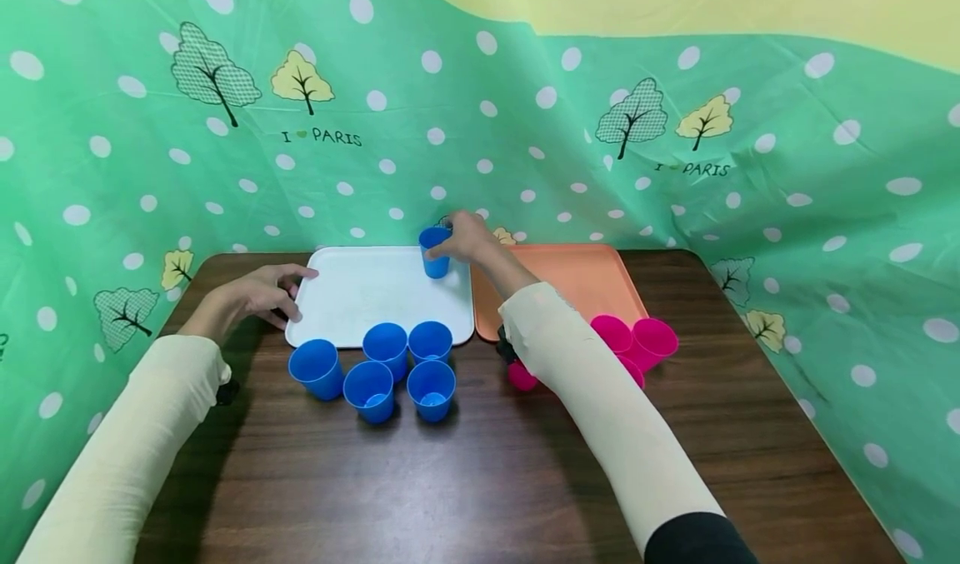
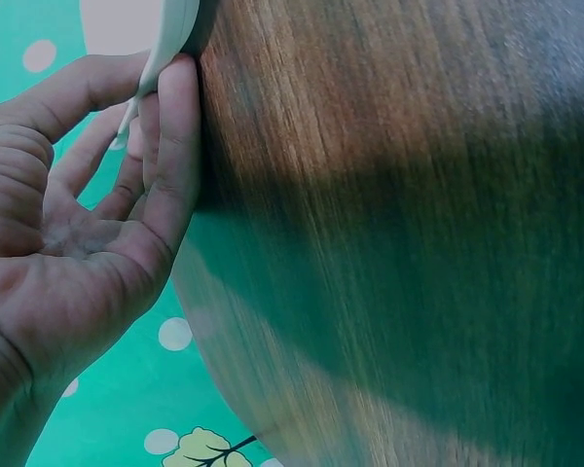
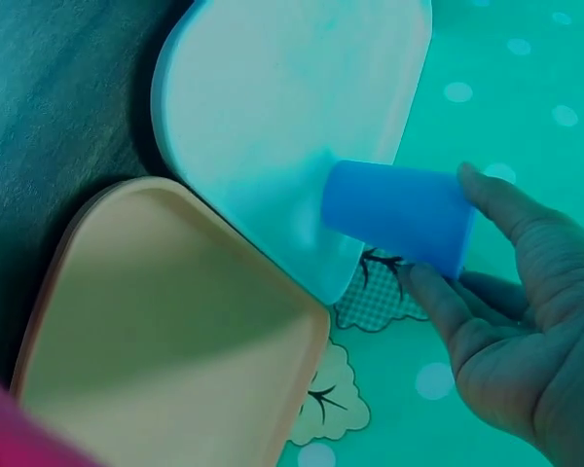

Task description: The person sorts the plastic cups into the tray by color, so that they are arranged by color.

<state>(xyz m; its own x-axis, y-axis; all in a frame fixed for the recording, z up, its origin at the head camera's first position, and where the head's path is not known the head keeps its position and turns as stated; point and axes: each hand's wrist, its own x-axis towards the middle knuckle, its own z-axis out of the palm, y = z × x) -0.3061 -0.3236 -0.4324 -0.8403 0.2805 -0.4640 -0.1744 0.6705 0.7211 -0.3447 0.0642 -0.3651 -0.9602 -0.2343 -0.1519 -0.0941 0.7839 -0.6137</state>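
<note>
My right hand [image 1: 468, 237] holds a blue cup [image 1: 435, 256] near its rim, at the far right corner of the white tray [image 1: 367, 289]. In the right wrist view that cup [image 3: 394, 209] has its base end at the tray's surface; whether it touches is hard to tell. At the tray's left edge my left hand [image 1: 266, 291] pinches the rim between thumb and fingers, seen closely in the left wrist view on the tray rim [image 2: 165, 49]. Several more blue cups [image 1: 369, 389] stand upright together just in front of the white tray.
An orange tray [image 1: 570, 277] lies against the white tray's right side. Several pink cups [image 1: 654, 341] stand at its near edge, partly hidden behind my right sleeve. A green dotted cloth [image 1: 480, 131] hangs behind the brown wooden table [image 1: 480, 481].
</note>
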